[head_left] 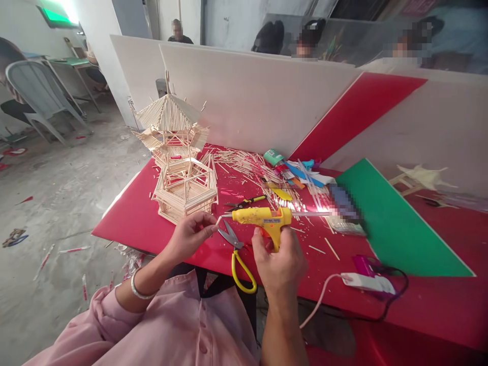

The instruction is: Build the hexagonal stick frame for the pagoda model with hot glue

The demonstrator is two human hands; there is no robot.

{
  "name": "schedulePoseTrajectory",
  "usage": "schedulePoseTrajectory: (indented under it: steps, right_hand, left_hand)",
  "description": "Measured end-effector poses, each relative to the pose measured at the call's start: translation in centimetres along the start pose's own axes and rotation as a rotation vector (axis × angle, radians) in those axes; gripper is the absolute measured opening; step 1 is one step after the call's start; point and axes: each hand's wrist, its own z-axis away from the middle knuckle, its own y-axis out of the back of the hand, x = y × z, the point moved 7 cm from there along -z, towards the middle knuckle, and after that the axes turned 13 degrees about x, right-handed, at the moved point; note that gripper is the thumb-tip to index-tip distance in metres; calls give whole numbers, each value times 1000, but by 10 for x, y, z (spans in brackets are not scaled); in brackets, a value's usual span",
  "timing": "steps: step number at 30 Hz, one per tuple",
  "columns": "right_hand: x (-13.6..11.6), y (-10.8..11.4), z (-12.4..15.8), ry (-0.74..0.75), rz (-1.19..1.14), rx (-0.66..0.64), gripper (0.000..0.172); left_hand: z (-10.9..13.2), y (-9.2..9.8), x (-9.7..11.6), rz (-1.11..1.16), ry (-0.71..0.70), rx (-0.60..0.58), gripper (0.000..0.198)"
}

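My right hand (280,259) grips a yellow glue gun (261,217) by its handle, its nozzle pointing left and a clear glue stick (310,213) jutting from the back. Pinched between the fingertips of my left hand (194,234) is a short wooden stick (218,220), close to the nozzle tip; whether they touch I cannot tell. Scissors (244,272) with yellow handles lie below the gun at the table's near edge. Just beyond my left hand stands an open, six-sided stick frame (185,190), and behind it a tiered pagoda model (168,117) of the same sticks.
Loose sticks (244,162) litter the red table (129,223). Pliers (247,203), a green cup (272,156) and a green board (404,223) lie farther back and right. A white power strip (368,282) with cables sits at right. White panels (244,91) border the back; people sit beyond.
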Motion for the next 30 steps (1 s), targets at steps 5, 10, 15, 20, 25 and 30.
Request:
schedulePoseTrajectory:
  steps: [5,10,15,20,25,30]
  right_hand:
    - [-2,-5,2,3,-32,-33,25]
    - [1,-13,7,-69,-65,-80,29]
    - [4,-13,7,-90,-53,-80,29]
    - [0,-10,2,-42,-59,-57,28]
    - [-3,-7,0,-6,-47,-29,26]
    - [-2,-8,1,-4,-34,-28,26]
  left_hand:
    - [-1,-4,2,106,67,-35,33]
    - [0,-4,1,171,112,-38,36]
    - [-3,0,-3,167,108,-1,37]
    - [-5,0,-3,98,49,7,34]
    - [-5,3,-3,5,-3,54,28]
    - [-4,5,-2,2,-8,69,26]
